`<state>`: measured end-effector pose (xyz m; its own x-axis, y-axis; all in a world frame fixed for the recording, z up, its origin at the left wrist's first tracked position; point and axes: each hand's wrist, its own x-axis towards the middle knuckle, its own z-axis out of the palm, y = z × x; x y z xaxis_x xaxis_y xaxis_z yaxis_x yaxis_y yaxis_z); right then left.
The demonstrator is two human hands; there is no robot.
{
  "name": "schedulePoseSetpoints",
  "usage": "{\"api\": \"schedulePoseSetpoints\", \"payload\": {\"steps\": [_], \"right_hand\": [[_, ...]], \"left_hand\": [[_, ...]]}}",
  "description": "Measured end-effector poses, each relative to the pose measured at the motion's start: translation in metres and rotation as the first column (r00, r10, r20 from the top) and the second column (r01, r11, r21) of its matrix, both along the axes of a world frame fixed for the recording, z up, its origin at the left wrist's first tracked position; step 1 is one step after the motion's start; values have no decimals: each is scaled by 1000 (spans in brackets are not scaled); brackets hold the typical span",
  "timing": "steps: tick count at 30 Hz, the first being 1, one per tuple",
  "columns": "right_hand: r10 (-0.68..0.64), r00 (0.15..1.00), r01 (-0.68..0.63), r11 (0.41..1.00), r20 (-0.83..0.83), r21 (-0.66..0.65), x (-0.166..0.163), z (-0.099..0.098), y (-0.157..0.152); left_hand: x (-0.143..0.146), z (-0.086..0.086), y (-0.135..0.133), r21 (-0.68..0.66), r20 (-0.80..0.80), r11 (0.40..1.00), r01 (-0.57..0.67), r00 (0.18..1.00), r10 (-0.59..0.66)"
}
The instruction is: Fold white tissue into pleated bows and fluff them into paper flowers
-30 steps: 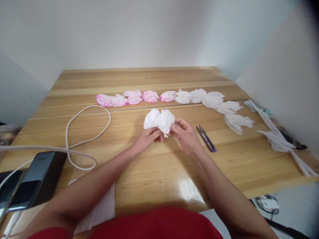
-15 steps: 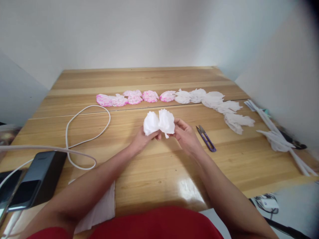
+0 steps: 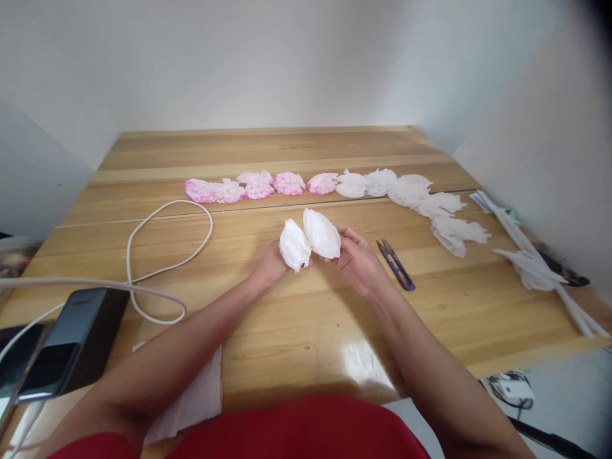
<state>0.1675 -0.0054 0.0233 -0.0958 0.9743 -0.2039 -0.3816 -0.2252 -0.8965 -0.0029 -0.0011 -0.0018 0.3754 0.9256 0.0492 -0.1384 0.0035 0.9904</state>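
A white tissue-paper flower point(image 3: 310, 239) with two fanned halves is held over the middle of the wooden table point(image 3: 296, 319). My left hand point(image 3: 270, 268) pinches its left half from below. My right hand point(image 3: 358, 258) grips the right half, fingers curled round it. Purple-handled snips point(image 3: 396, 264) lie on the table just right of my right hand.
A row of pink-edged flowers point(image 3: 258, 186) and white flowers point(image 3: 411, 194) runs across the table's far side. White strips and sticks point(image 3: 535, 264) lie at the right edge. A white cable point(image 3: 143, 255) loops at the left beside a dark device point(image 3: 62, 347). White paper point(image 3: 191, 401) lies near me.
The flower has been turned and tilted: its two halves now face more toward me and sit slightly to the right. Both hands stayed on it, and the table items have not moved.
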Motion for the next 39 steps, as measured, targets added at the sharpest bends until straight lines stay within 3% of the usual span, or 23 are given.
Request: {"api": "schedulePoseSetpoints", "payload": {"steps": [7, 14, 26, 33, 39], "right_hand": [[21, 1000, -21, 1000, 1, 1, -1, -3, 0], [72, 997, -72, 997, 19, -2, -1, -1, -1], [191, 973, -201, 977, 129, 68, -4, 2, -6], [107, 953, -150, 979, 283, 138, -5, 2, -2], [48, 951, -104, 980, 306, 170, -3, 2, -1]], "left_hand": [[0, -5, 1, -12, 53, 999, 37, 998, -36], [5, -10, 4, -307, 368, 942, 135, 930, -13], [3, -15, 7, -344, 431, 926, 154, 902, 10], [1, -8, 6, -492, 486, 848, 197, 870, 80], [-1, -8, 7, -560, 520, 787, 259, 849, 91]]}}
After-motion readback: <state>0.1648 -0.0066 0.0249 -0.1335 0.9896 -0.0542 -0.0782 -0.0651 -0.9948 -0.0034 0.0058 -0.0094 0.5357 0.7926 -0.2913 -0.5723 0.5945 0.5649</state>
